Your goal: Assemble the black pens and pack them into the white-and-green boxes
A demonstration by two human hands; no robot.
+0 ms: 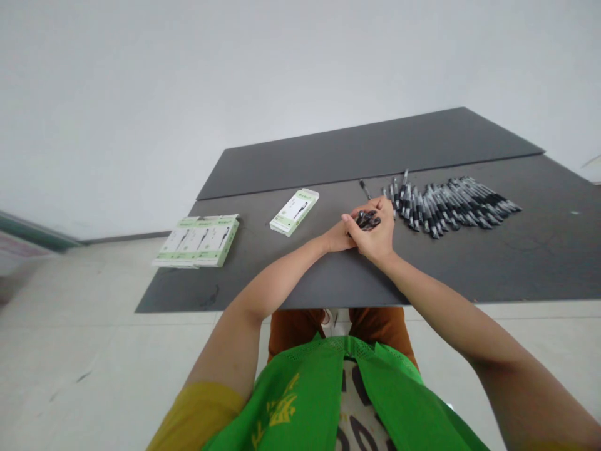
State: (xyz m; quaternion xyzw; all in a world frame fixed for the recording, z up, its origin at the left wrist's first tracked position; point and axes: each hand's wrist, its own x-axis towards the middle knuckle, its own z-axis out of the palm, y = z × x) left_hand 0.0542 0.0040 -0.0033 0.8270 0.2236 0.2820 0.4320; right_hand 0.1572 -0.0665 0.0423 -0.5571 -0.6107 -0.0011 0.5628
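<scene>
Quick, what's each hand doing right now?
Left hand: closed around the bundle of pens, together with the other hand.
Right hand: closed on the same bundle, thumb along its near side.

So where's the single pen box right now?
In the head view, the single pen box lies on the table, between the left hand and the group of boxes at far left.
</scene>
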